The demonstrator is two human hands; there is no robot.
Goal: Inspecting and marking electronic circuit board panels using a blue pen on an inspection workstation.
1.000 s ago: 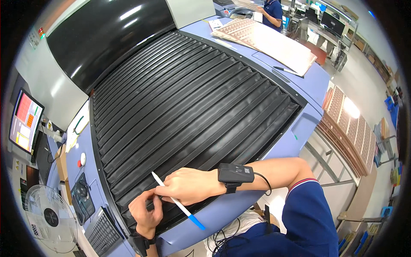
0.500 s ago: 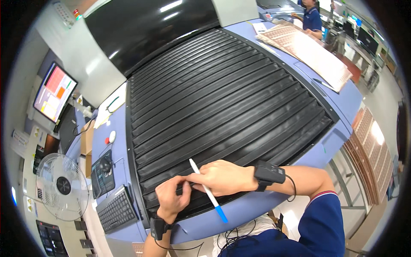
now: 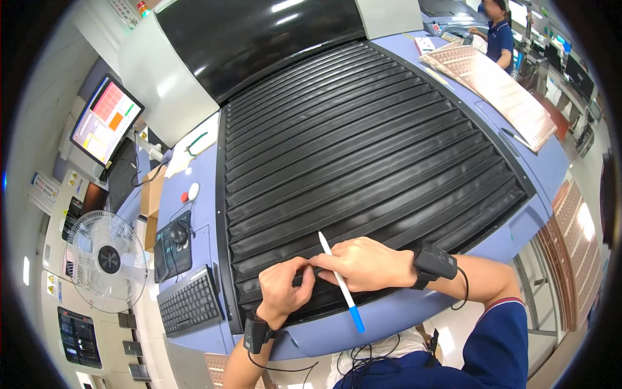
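My right hand (image 3: 368,264) is closed around a white marker pen with a blue end (image 3: 348,300). The pen slants across the palm, its white tip up and its blue end toward me. Just left of it, my left hand (image 3: 284,289) is closed in a pinch, thumb and forefinger meeting the right fingertips. Whatever is between those fingertips is too small to make out. Both hands are over the near edge of a black pleated bellows cover (image 3: 363,155) on a blue-grey machine. A black wrist device with a cable sits on each forearm.
To the left lie a keyboard (image 3: 190,302), a mouse (image 3: 178,232) on a pad, and a monitor (image 3: 107,121); a white fan (image 3: 107,260) stands beyond. Copper-coloured panels (image 3: 499,91) rest on the machine's right edge, with more stacked below. A co-worker (image 3: 499,37) stands far right.
The whole view has shifted, so the machine and hands appear further right. My hands stay together at the near edge, and the pen remains in my right hand.
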